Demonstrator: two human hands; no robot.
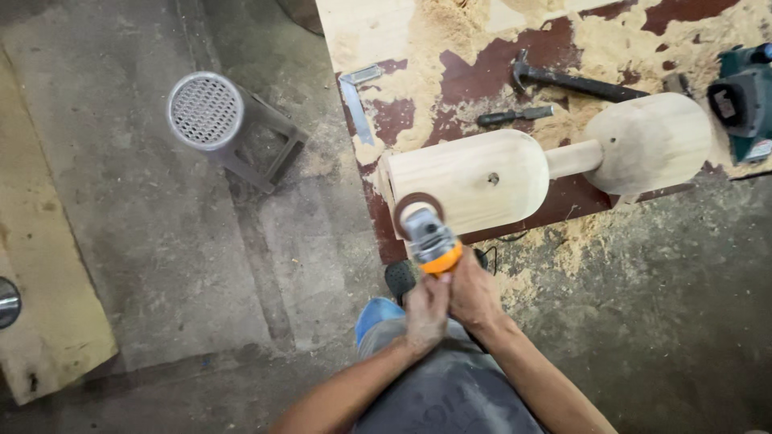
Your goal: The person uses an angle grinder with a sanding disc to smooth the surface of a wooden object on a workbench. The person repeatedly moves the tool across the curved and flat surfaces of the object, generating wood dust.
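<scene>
Two hands grip one angle grinder at the edge of a sawdust-strewn table.

Seen from the head camera, the left hand [426,312] and right hand [473,293] are closed together around the orange-collared angle grinder [428,237], its disc touching the near end of a turned wooden workpiece [466,178] lying on the table [402,112]. Behind lie a hammer [575,80], a chisel [515,116], a metal square [358,100] and a green power planer [744,100].
</scene>
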